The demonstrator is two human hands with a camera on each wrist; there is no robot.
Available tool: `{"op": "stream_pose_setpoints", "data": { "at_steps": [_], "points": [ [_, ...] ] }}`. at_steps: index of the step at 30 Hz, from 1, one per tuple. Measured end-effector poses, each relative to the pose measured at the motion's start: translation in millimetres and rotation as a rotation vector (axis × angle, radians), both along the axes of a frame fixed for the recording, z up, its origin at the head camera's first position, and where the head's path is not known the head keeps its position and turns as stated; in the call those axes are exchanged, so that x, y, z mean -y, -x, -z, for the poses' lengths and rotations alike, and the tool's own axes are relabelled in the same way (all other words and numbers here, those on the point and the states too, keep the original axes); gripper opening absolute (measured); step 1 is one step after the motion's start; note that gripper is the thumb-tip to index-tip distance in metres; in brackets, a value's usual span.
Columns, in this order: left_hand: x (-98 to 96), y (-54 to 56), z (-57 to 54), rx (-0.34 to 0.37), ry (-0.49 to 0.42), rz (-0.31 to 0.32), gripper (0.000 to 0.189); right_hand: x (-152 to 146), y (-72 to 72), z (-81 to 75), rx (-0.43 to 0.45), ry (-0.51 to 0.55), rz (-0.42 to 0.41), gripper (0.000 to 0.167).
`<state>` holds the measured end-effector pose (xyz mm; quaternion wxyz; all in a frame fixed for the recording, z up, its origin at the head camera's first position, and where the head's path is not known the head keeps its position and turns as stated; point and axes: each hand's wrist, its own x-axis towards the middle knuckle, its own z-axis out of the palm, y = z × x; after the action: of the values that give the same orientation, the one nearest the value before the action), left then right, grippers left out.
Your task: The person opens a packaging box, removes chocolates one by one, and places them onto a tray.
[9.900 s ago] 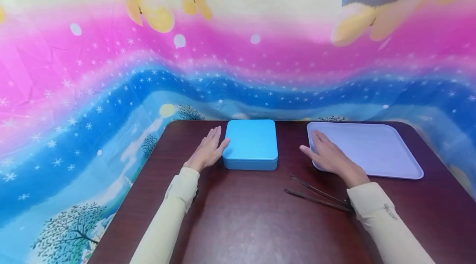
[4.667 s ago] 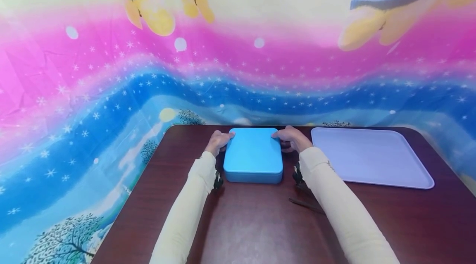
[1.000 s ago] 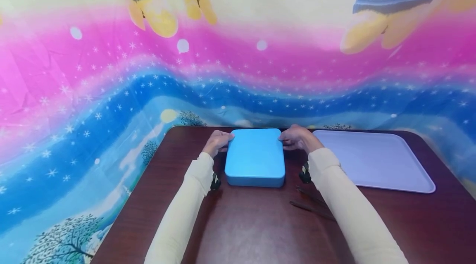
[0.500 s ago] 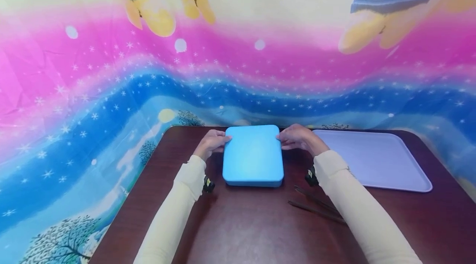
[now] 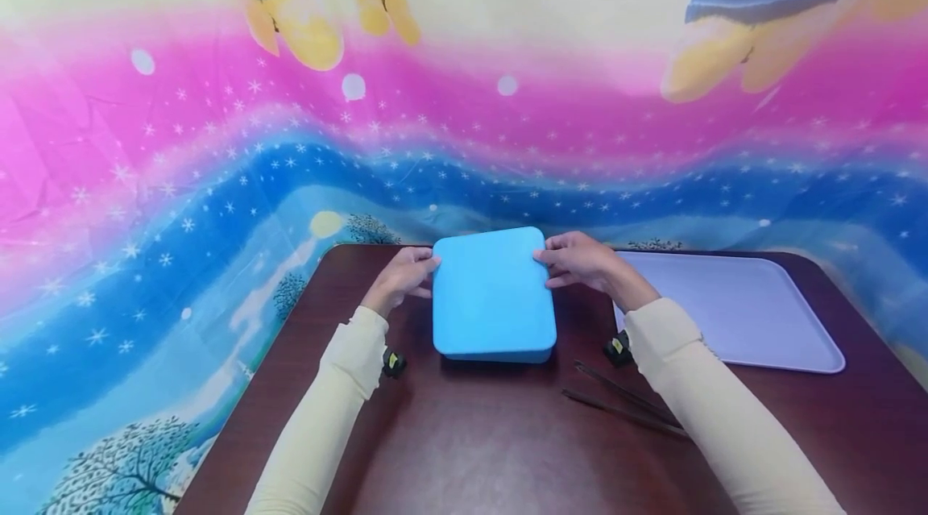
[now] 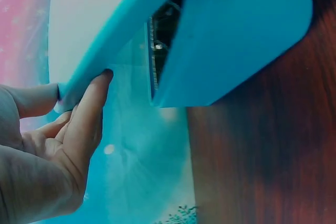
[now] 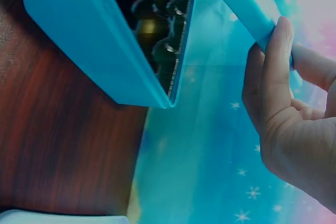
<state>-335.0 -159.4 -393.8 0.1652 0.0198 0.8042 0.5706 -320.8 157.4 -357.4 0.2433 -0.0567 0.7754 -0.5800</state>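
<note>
A light-blue lid (image 5: 493, 293) is tilted up at its far side over a matching blue box (image 5: 500, 356) on the table. My left hand (image 5: 401, 277) pinches the lid's far left corner between thumb and fingers. At the far right corner, my right hand (image 5: 583, 263) pinches the lid the same way. Both wrist views show a gap between lid and box. Inside the box (image 7: 100, 35), the right wrist view shows a dark interior with a clear scalloped insert and something gold-coloured. The lid's near edge still meets the box front in the head view.
A pale lilac tray (image 5: 732, 309) lies at the right of the dark wooden table (image 5: 478, 450). Thin dark tongs (image 5: 627, 410) lie beside the right forearm, partly hidden by the sleeve. A printed cloth backdrop (image 5: 464, 128) hangs right behind the table's far edge.
Earlier the lid lay flat on the box and both hands hovered apart, open. They took hold of its far corners; over the last second the lid's far side has risen, right corner higher.
</note>
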Motion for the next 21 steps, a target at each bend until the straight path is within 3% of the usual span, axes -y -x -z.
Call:
{"op": "stream_pose_setpoints", "data": {
  "at_steps": [11,16,21],
  "points": [
    [-5.0,-9.5,-20.6,-0.122,-0.06,-0.121,0.049,-8.3,-11.0,-21.2,-0.172,0.018,-0.031,0.03],
    [-6.8,-9.4,-24.4,-0.139,-0.119,-0.226,0.056,-9.0,-16.9,-26.7,-0.35,0.0,-0.029,0.03],
    [-6.0,-6.6,-24.3,-0.109,-0.17,-0.292,0.055,-7.8,-24.3,-28.9,-0.574,-0.03,-0.026,0.031]
  ]
}}
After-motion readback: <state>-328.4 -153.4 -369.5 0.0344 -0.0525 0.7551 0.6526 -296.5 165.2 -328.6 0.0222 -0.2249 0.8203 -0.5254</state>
